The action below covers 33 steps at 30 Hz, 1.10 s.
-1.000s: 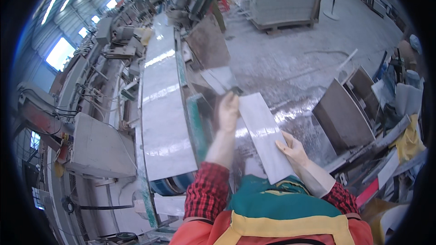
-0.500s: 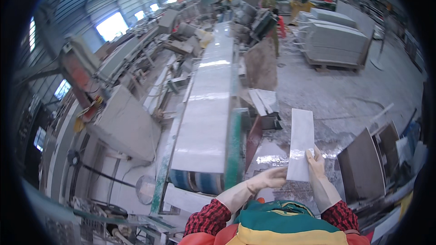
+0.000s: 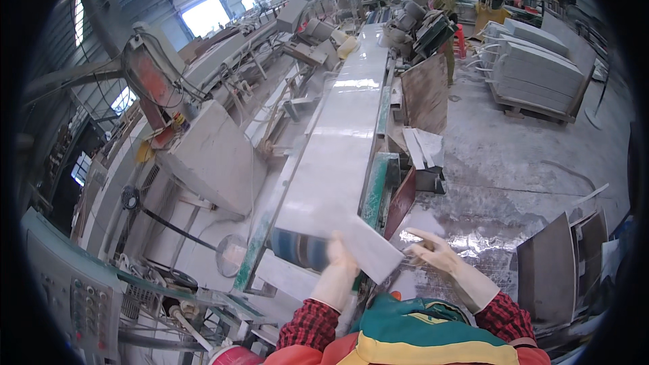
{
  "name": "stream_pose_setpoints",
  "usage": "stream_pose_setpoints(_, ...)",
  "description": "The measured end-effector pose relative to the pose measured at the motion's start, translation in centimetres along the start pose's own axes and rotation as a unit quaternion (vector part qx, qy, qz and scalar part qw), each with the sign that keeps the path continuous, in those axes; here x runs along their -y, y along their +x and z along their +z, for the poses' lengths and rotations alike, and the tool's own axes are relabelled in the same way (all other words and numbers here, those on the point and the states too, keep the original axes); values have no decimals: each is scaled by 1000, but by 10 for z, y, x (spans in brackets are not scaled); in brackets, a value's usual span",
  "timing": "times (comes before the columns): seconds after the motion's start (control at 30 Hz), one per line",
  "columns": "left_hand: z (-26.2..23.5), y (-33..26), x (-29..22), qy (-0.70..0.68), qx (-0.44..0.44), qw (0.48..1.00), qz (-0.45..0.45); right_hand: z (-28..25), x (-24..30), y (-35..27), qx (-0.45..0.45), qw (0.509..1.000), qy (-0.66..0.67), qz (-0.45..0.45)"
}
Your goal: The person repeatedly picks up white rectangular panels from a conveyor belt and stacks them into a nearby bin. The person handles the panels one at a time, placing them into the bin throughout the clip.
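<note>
The gloved left hand point(image 3: 340, 261) gripped the near edge of a pale grey rectangular stone tile point(image 3: 365, 247), tilting it flat over the long grey conveyor belt's point(image 3: 338, 155) near end. The gloved right hand point(image 3: 433, 253) hovered open-fingered just beside the tile's right corner, apparently steadying it, above the wet concrete floor point(image 3: 514, 169).

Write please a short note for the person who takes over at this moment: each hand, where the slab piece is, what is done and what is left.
Left hand: gloved, grips the near end of the pale stone tile, which is tilted over the near end of the long conveyor line.
Right hand: gloved, open with fingers spread, just beside the tile's right edge; contact cannot be told.
Done: the tile is lifted and is at the conveyor's roller end.
Left: the tile does not yet lie flat on the line.
Nearby: stacked slabs on the wet floor to the right, a control panel at lower left.
</note>
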<state>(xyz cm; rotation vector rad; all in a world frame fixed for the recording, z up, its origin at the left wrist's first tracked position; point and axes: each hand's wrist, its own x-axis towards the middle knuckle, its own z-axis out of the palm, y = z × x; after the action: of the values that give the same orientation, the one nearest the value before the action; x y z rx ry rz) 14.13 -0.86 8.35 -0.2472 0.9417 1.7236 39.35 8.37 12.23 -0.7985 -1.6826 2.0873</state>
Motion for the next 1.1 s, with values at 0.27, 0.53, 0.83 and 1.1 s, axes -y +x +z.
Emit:
stream_pose_setpoints(0.27, -112, 46, -56, -29, -238, 954, 180, -109, -98, -67, -217, 974, 2, 60)
stream_pose_setpoints(0.53, -171, 74, -63, 140, -514, 831, 159, -114, -114, -109, -307, 943, 62, 110)
stream_pose_setpoints(0.83, -171, 94, -65, 167, -528, 821, 141, -103, -105, -93, -306, 945, 56, 105)
stream_pose_setpoints(1.1, -160, 105, -65, 53, -521, 834, 172, -92, -97, -94, -319, 939, 62, 113)
